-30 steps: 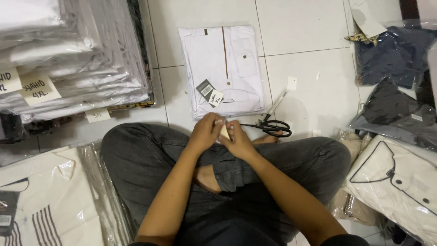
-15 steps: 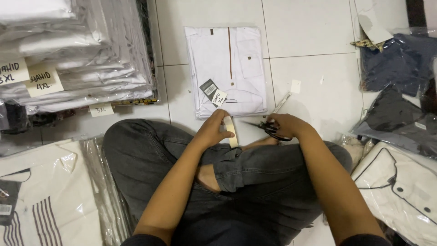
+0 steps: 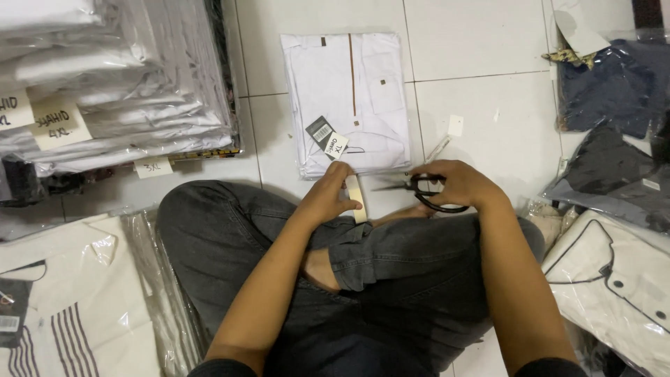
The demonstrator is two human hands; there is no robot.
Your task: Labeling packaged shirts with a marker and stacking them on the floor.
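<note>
From the head view, the left hand point(image 3: 328, 199) pinches a small pale tag point(image 3: 356, 197) above the knee; the right hand point(image 3: 457, 185) grips black scissors point(image 3: 426, 192). A folded white shirt point(image 3: 349, 98) lies just beyond, bagged shirt stacks point(image 3: 112, 84) at left.

So it's all on a floor of big glossy white tiles with thin dark grout lines point(image 3: 481, 42). Dead centre lies a folded white shirt with a thin brown placket stripe and a black-and-white hang tag point(image 3: 352, 98), flat on the tile. Just right of it is a tiny white paper tag point(image 3: 455, 126) on its own. Top left there's a tall stack of white shirts in clear plastic bags with handwritten paper size labels point(image 3: 105, 84). Bottom left, a bagged cream shirt with dark vertical stripes point(image 3: 63, 307). On the right edge, bagged navy and dark grey garments point(image 3: 607, 91), maybe shirts too, hard to tell, and below them a bagged cream shirt with dark piping point(image 3: 614, 279).
</note>
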